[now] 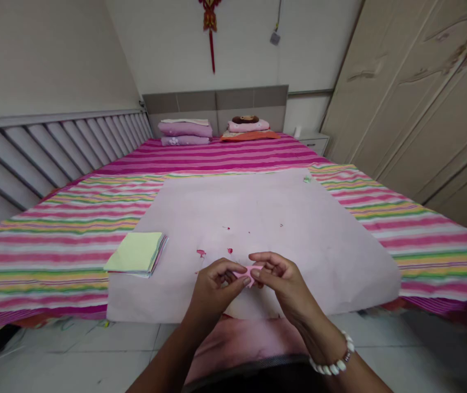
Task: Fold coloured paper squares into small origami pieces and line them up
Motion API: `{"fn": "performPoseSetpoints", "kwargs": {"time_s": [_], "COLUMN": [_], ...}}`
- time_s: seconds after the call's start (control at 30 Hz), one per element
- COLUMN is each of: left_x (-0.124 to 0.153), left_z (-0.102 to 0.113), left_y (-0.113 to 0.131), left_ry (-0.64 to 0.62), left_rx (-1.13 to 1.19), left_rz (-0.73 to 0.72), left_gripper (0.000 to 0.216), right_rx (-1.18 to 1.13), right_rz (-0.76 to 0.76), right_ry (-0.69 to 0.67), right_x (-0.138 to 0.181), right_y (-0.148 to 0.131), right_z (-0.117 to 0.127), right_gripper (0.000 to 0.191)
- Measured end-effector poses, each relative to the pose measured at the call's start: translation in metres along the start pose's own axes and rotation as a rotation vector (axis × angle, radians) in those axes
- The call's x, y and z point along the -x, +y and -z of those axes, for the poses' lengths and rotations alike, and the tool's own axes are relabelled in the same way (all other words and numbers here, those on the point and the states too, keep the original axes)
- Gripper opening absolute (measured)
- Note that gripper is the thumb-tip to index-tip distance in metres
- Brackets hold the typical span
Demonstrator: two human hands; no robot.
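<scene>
My left hand (213, 284) and my right hand (279, 278) meet over the near edge of a large pale sheet (258, 218) spread on the bed. Between their fingertips they pinch a small pink folded paper (250, 273), mostly hidden by the fingers. My right wrist wears a white bead bracelet (334, 364). A stack of coloured paper squares (137, 254), pale yellow on top, lies on the sheet to the left of my hands. A few tiny pink scraps (201, 252) dot the sheet just beyond my fingers.
The bed carries a pink, yellow and green striped cover (65, 218). Folded purple bedding (184, 132) and a pink pillow (248, 126) sit by the headboard. A slatted panel (53, 147) lines the left; wardrobe doors (421, 98) stand right. White floor tiles (73, 349) lie below.
</scene>
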State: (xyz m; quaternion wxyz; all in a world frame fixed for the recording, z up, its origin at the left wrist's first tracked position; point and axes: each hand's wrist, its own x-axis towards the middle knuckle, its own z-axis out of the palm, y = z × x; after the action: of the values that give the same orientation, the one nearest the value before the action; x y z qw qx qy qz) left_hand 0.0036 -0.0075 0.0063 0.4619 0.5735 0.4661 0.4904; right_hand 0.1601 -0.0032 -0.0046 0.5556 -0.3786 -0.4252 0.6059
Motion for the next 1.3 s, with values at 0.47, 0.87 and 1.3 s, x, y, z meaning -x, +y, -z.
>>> {"fn": "performPoseSetpoints", "kwargs": {"time_s": [0.47, 0.87, 1.3], "left_x": [-0.004, -0.005, 0.000], "left_z": [0.002, 0.004, -0.005], "left_y": [0.002, -0.012, -0.016], "left_ry": [-0.073, 0.072, -0.054], "left_rx": [0.105, 0.080, -0.119], "left_rz": [0.114, 0.192, 0.057], "left_gripper": [0.018, 0.029, 0.030], "right_rx": [0.137, 0.007, 0.104], "right_rz": [0.120, 0.051, -0.015], "right_ry": [-0.077, 0.036, 0.015], "right_x": [0.003, -0.002, -0.002], "right_y": [0.000, 0.008, 0.006], "right_z": [-0.003, 0.005, 0.004], "right_gripper": [0.039, 0.044, 0.016]}}
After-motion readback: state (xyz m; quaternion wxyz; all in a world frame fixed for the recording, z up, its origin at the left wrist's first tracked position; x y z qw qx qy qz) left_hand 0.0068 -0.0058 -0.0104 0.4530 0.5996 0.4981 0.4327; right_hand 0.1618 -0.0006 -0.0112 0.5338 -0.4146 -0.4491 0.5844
